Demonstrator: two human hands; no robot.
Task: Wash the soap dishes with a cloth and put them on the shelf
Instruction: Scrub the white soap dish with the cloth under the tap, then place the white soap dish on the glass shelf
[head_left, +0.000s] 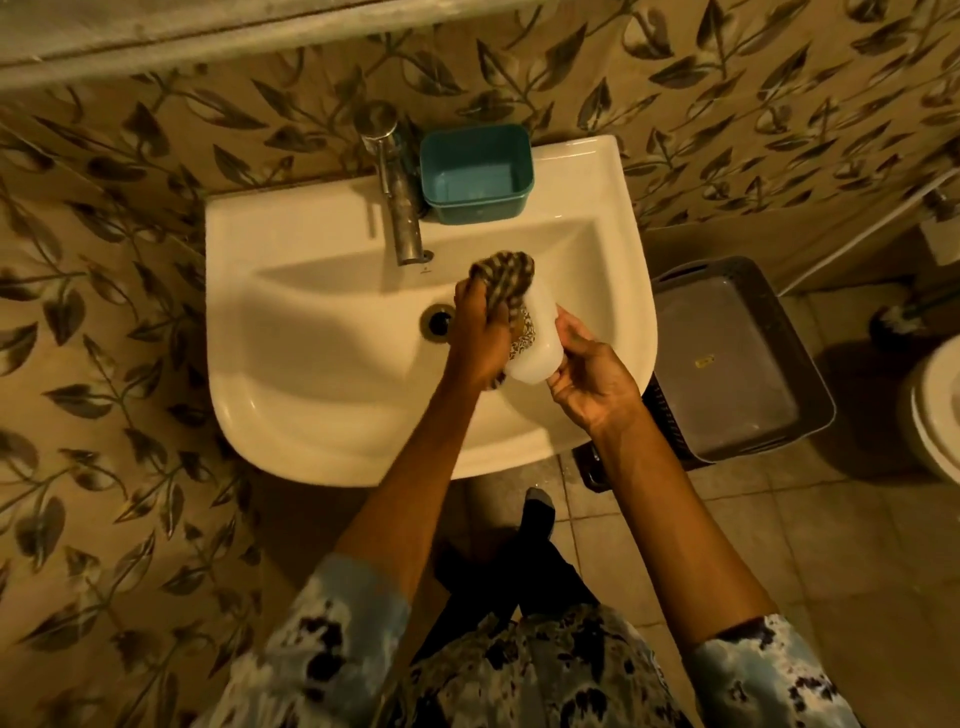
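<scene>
Left hand curled tight round a striped cloth, bunched, pressed against the open side of the white soap dish; cloth spills out above the knuckles and a bit shows below the palm. Right hand grips the white soap dish from its right side, fingers wrapped on the outer wall, thumb on the near end; dish is tilted on edge and held over the right half of the sink basin, just right of the drain; cannot tell if it touches the basin. Second dish, teal soap dish, sits upright on the sink's back rim, towards the back right corner, just beside the tap; looks empty inside. Tap is metal, at the middle of the back rim, spout pointing into the basin; no water stream visible.

Right of the sink, lower down: grey tub resting on a dark crate; toilet cut off at the right edge. Leaf-pattern wall tiles behind and left of the sink; plain floor tiles below. Both forearms bare, patterned sleeves pushed up at the elbows.
</scene>
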